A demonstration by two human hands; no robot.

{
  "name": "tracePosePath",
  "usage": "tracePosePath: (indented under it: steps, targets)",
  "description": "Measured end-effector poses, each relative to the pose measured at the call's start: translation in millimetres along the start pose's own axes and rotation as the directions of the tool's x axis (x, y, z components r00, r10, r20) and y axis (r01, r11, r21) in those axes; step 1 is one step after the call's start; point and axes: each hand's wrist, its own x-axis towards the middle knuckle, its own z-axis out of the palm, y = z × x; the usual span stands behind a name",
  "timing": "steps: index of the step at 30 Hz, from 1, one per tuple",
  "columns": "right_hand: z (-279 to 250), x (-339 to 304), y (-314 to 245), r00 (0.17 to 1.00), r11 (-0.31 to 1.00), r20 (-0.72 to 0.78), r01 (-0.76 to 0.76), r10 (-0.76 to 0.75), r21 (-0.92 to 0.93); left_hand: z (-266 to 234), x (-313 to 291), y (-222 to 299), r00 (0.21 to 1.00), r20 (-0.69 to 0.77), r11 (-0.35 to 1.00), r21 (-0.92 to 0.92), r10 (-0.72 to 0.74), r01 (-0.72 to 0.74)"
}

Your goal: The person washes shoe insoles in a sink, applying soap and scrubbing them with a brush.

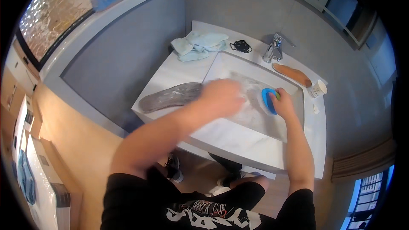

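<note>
In my right hand (283,103) is a blue scrub brush (267,99) with pale bristles and a bit of green at the grip, held over the basin. My left hand (223,98) is blurred by motion above the left part of the sink (268,134), so its fingers cannot be made out. Beside it, a dark grey insole (170,97) streaked with white suds lies on the counter left of the basin. My left hand covers the insole's right end, and whether they touch is unclear. Dirty, greyish water or suds show in the basin.
A pale green cloth (199,44) lies crumpled at the back left, near a bundle of black laces (241,46). Behind the basin stands a chrome faucet (274,50). A brown insole (292,75) and a paper cup (318,88) sit along the right rim.
</note>
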Motion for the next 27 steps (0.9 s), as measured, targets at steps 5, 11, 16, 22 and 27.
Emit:
tracePosePath:
  steps: [5,11,16,22,27]
  targets:
    - [-6,4,-85,0.995,0.997,0.066,0.081,-0.081,-0.010,-48,-133,-161,0.893,-0.427,0.980,0.067,-0.141,0.186]
    - [47,7,-267,0.894,0.908,0.159,0.415,-0.418,0.057,-4,-161,-166,0.881,-0.466,0.897,0.353,-0.078,0.266]
    - [100,-3,-350,0.710,0.741,0.370,0.666,-0.599,-0.080,-11,-155,-170,0.934,-0.316,0.922,0.284,-0.170,0.263]
    - [99,17,-366,0.572,0.693,0.571,0.721,-0.589,-0.007,-18,-152,-170,0.949,-0.240,0.911,0.307,-0.206,0.276]
    - [83,31,-325,0.635,0.791,0.653,0.605,-0.411,-0.091,-20,-147,-166,0.943,-0.250,0.945,0.183,-0.221,0.270]
